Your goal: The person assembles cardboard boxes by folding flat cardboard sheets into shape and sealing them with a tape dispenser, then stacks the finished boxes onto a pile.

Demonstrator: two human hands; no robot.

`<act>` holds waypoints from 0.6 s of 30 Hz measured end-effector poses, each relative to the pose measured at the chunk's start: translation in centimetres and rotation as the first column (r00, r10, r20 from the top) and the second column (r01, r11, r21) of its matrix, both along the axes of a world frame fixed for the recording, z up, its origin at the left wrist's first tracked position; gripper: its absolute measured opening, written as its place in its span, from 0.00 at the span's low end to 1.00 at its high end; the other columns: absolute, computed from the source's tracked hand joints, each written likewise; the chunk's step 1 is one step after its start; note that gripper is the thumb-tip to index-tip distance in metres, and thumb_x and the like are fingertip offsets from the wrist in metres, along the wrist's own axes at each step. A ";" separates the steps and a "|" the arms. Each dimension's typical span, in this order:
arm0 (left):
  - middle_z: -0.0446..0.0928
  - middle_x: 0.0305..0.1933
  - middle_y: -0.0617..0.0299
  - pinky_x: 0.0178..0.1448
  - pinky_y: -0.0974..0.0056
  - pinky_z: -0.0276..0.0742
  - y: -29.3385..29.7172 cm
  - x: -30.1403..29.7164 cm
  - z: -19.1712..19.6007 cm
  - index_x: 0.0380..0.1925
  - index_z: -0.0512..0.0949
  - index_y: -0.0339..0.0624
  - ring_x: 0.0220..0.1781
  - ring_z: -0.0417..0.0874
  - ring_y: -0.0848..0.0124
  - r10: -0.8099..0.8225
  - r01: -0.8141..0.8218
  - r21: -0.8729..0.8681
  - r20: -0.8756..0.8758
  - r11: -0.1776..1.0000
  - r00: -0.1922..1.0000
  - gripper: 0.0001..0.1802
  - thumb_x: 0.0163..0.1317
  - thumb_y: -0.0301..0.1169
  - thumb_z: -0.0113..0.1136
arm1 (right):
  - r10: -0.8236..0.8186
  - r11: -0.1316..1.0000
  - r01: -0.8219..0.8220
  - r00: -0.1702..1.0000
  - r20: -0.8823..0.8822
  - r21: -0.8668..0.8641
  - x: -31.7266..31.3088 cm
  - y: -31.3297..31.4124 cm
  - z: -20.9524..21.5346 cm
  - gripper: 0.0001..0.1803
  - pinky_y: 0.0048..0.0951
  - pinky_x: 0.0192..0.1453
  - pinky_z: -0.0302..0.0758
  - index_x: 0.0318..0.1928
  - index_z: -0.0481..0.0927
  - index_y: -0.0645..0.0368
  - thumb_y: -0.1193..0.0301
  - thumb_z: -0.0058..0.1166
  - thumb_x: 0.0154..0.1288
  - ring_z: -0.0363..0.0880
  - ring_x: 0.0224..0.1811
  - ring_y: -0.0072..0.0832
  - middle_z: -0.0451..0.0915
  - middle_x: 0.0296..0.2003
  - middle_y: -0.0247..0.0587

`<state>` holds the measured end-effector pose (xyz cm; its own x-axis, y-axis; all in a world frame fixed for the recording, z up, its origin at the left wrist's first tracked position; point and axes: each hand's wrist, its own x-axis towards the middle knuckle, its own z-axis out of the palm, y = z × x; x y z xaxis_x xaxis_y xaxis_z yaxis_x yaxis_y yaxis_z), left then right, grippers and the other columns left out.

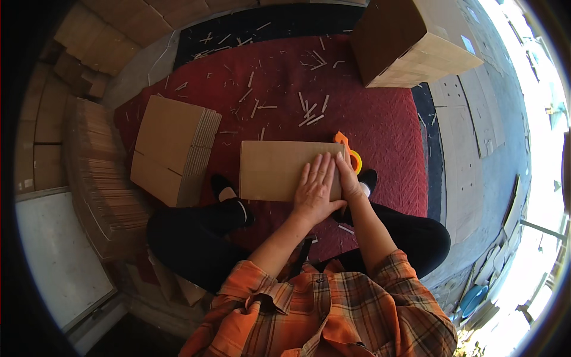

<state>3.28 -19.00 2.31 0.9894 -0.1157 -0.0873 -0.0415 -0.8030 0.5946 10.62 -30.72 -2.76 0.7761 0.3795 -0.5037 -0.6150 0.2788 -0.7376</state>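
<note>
Between my knees a closed brown cardboard box (270,171) shows its plain upper face. My left hand (317,183) lies flat on its right part, fingers stretched out and pointing away from me. Against the box's right edge rests my right hand (349,178), fingers extended along that side, its thumb near the left palm. An orange tape dispenser (342,139) with a yellow ring-shaped part stands just beyond and right of the box, partly hidden by my right hand. Neither hand is wrapped round anything.
A stack of flattened cartons (169,137) lies on the red cloth (386,125) at the left. A larger carton (410,41) stands far right. Scattered cardboard strips (309,113) cover the cloth beyond the box. More bundled cardboard (98,178) lines the left side.
</note>
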 end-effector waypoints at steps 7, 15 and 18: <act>0.56 0.74 0.39 0.73 0.56 0.62 12.0 -2.2 -1.3 0.73 0.49 0.32 0.76 0.58 0.50 0.712 -0.711 0.056 -0.113 0.701 0.693 0.45 0.69 0.53 0.52 | 0.008 0.999 -0.006 0.998 -0.063 0.039 0.0 -0.6 -1.7 0.48 0.42 0.71 0.62 0.78 0.38 0.43 0.55 0.52 0.68 0.59 0.71 0.41 0.57 0.71 0.46; 0.65 0.72 0.51 0.73 0.56 0.60 17.2 -3.7 -2.4 0.70 0.63 0.37 0.72 0.66 0.58 0.434 -0.862 -0.341 -0.757 0.375 0.489 0.48 0.63 0.65 0.53 | 0.053 0.998 -0.053 0.999 -0.002 0.023 -0.1 0.4 -1.1 0.49 0.37 0.74 0.56 0.78 0.40 0.51 0.54 0.55 0.66 0.54 0.74 0.40 0.54 0.73 0.48; 0.64 0.72 0.53 0.72 0.54 0.61 16.1 -4.0 1.4 0.71 0.61 0.38 0.72 0.66 0.60 0.496 -0.860 -0.385 -0.704 0.334 0.508 0.50 0.62 0.67 0.52 | 0.165 0.978 -0.130 0.961 0.220 -0.164 0.9 0.3 0.8 0.49 0.38 0.75 0.52 0.77 0.44 0.53 0.51 0.54 0.65 0.52 0.75 0.41 0.53 0.72 0.52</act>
